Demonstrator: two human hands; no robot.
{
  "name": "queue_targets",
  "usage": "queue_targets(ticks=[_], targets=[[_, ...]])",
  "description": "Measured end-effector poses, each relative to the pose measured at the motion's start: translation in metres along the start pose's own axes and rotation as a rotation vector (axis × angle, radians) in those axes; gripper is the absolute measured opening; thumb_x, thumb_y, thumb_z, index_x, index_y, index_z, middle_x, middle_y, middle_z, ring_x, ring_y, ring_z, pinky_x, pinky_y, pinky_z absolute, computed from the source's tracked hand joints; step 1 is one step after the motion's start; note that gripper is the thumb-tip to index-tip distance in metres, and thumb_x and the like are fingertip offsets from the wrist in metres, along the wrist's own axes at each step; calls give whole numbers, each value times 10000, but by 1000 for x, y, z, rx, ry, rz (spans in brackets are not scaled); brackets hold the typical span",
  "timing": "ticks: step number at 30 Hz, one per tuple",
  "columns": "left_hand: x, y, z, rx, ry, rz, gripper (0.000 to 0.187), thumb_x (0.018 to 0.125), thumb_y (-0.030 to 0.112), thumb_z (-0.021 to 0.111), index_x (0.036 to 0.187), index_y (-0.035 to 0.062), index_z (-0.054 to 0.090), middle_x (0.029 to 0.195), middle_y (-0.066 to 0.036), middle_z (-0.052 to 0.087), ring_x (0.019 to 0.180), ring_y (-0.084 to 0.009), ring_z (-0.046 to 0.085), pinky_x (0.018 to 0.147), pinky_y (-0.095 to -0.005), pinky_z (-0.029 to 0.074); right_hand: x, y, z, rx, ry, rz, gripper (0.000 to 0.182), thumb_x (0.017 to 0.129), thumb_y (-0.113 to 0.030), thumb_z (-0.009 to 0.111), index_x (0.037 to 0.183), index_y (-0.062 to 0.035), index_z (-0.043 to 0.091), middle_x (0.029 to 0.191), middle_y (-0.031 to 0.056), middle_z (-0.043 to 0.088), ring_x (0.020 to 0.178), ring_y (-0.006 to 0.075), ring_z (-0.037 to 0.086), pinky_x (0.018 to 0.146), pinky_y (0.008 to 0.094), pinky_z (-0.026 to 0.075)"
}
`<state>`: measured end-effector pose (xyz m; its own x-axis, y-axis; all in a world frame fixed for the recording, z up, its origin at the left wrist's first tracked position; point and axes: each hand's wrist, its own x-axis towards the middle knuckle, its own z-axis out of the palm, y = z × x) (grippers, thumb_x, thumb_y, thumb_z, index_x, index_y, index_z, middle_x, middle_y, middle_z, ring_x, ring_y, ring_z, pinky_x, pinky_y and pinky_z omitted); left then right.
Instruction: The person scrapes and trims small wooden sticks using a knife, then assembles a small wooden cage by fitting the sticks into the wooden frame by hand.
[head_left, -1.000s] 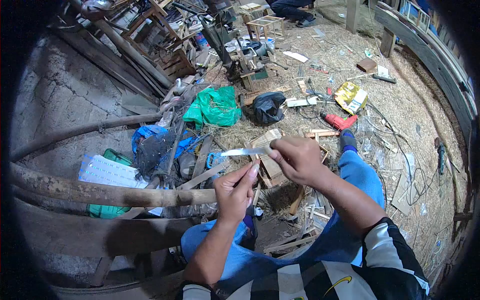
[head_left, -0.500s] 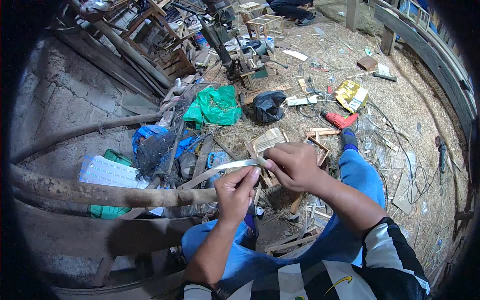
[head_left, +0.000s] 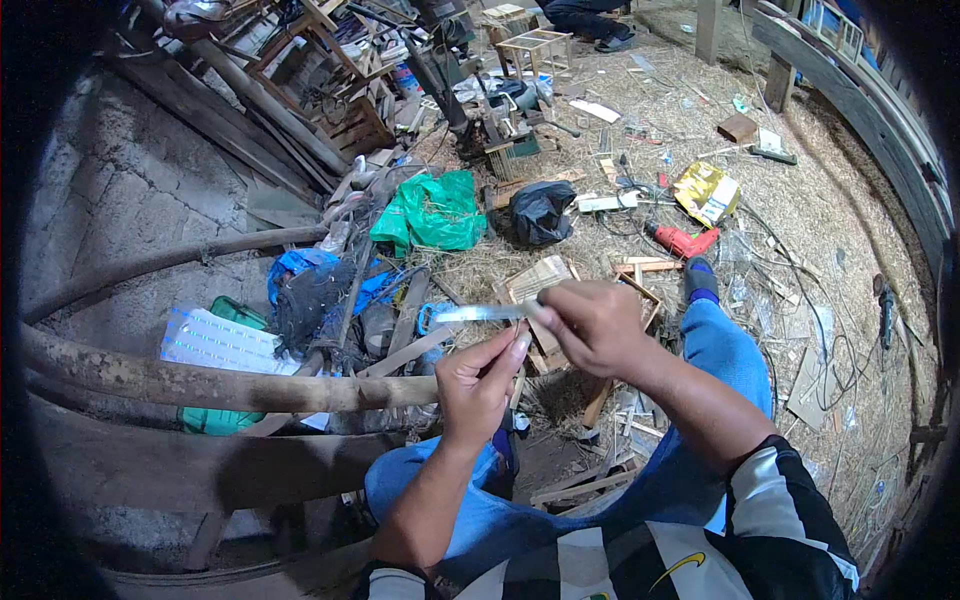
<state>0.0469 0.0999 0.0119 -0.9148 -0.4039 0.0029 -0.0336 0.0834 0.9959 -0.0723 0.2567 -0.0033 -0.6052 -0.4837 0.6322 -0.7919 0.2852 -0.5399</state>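
A shiny flat metal blade (head_left: 480, 313) juts to the left out of my right hand (head_left: 597, 325), whose fingers are wrapped round its pale end. Just below the blade is my left hand (head_left: 480, 388), thumb and forefinger pinched together near the blade's lower edge; whatever is between them is too small to make out. Both hands are held close together above my spread knees. Behind them on the ground lies a light wooden piece (head_left: 540, 280).
A bamboo pole (head_left: 220, 388) crosses at the left. Beyond the hands lie a green plastic bag (head_left: 435, 212), a black bag (head_left: 543, 212), a red power tool (head_left: 683, 240) and a yellow packet (head_left: 706, 192). A crouching person's leg (head_left: 585, 18) shows at the top.
The blade has risen slightly and turned more level, its face now catching the light. My right hand has shifted a little to the right and up, while my left hand stays nearly in place.
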Motion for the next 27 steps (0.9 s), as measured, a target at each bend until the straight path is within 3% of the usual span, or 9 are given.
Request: queue_targets(ticks=[3,5,6,9,11,19,22,24,27], targets=[[-2,3,2,-23,-19,15,223,921,89,720,1119,-10,738,663,13,627,438,-15,435,384,-195,317,11,16,-5,-65,39,151,264,972,-301,611,822,-84,620,710,134,615,616,362,618,534,443,468],[-1,5,3,-42,-25,38,227,925,105,718,1119,-11,739,642,17,611,434,-16,427,384,-197,309,14,24,-11,140,-75,372,300,1027,-306,552,949,-33,649,703,131,595,650,239,626,595,386,445],[0,8,2,-50,-60,-22,235,929,116,715,1125,-12,736,622,21,595,429,-18,420,381,-199,300,13,23,-11,136,-79,375,300,1027,-306,552,949,-33,649,703,131,595,650,239,626,595,386,445],[0,15,-1,-73,-150,-151,242,943,137,706,1140,-1,735,622,39,579,458,-16,429,405,-199,300,8,12,0,738,-96,399,360,1003,-354,618,984,4,656,764,-18,556,757,71,491,661,304,414],[-1,17,-1,-89,-204,-223,240,954,146,700,1149,11,737,641,53,581,492,-12,445,432,-197,308,7,5,-3,906,-226,510,272,955,-282,703,986,-16,662,748,-48,547,714,37,466,626,237,367],[4,15,-2,-71,-247,-240,208,921,97,726,1099,-7,745,664,25,614,521,-21,485,463,-185,329,12,14,-5,1009,-191,819,214,984,-285,657,863,-111,625,665,-66,519,529,16,390,466,219,254],[6,14,-5,-128,-262,-216,193,895,42,722,1075,-24,741,659,-9,642,455,-19,464,403,-189,299,14,21,-10,1006,-153,847,264,979,-315,667,819,-108,628,637,-71,504,506,14,382,452,222,247],[7,14,-12,-40,-273,-188,165,897,83,747,1035,-8,756,679,11,641,540,-21,503,493,-179,354,16,24,-15,942,-91,891,338,959,-363,696,766,-88,662,627,-73,530,536,21,400,486,233,276],[11,12,-22,49,-181,-160,127,887,88,758,972,-7,757,684,0,650,541,-19,506,494,-179,359,18,32,-17,842,42,832,361,943,-381,716,744,-87,652,627,-73,524,544,24,407,492,239,287]])
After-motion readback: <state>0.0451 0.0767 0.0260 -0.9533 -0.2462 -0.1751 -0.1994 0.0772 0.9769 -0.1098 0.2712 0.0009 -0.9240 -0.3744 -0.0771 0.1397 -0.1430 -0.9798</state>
